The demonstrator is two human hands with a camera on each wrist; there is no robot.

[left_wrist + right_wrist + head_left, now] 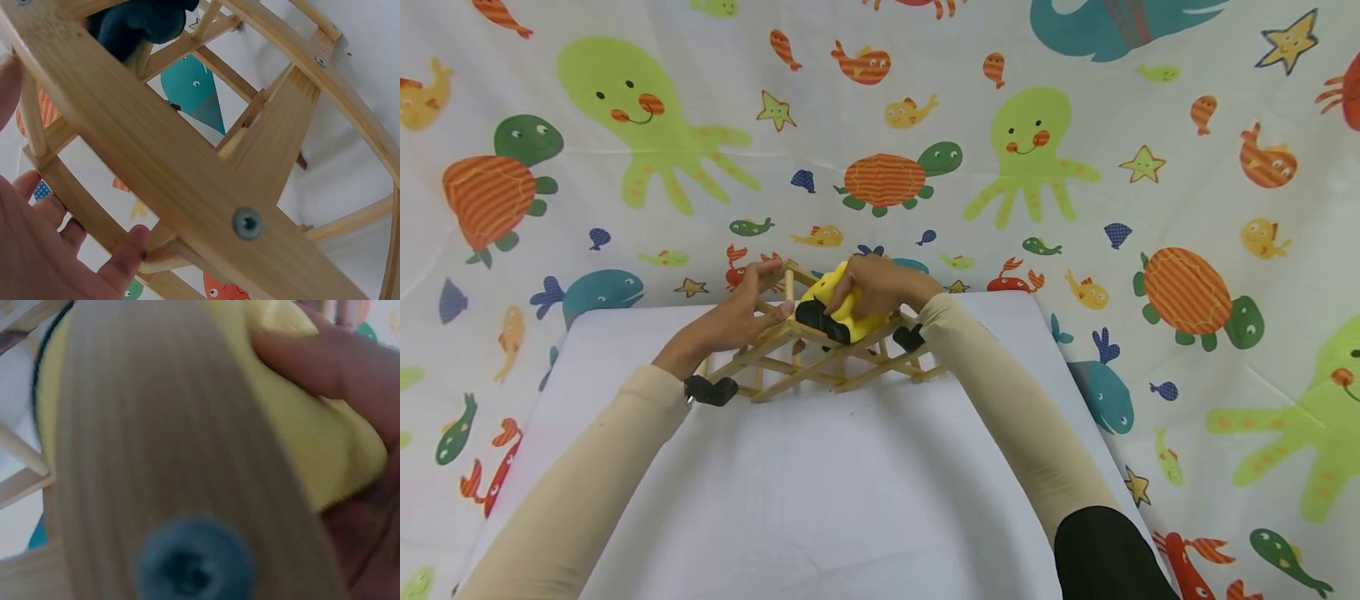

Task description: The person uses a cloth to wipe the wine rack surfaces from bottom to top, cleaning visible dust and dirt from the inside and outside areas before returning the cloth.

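A slatted wooden rack (775, 337) with crossed bars stands at the back of the white table. On its upper side lies a soft yellow and black thing (827, 287); its exact kind is unclear. My right hand (880, 285) grips the yellow part from above, with thumb and fingers around a fold of it in the right wrist view. At the rack's left end, my left hand (730, 317) holds the frame, its thumb in front and fingers behind. In the left wrist view, a screwed wooden bar (125, 119) crosses close to the camera, with dark cloth (134, 31) above.
The white table (805, 500) spreads out in front of the rack. Behind and around it hangs a white curtain (820, 133) printed with sea animals. Small black devices sit on the left wrist (711, 390) and right wrist (910, 337), close to the bars.
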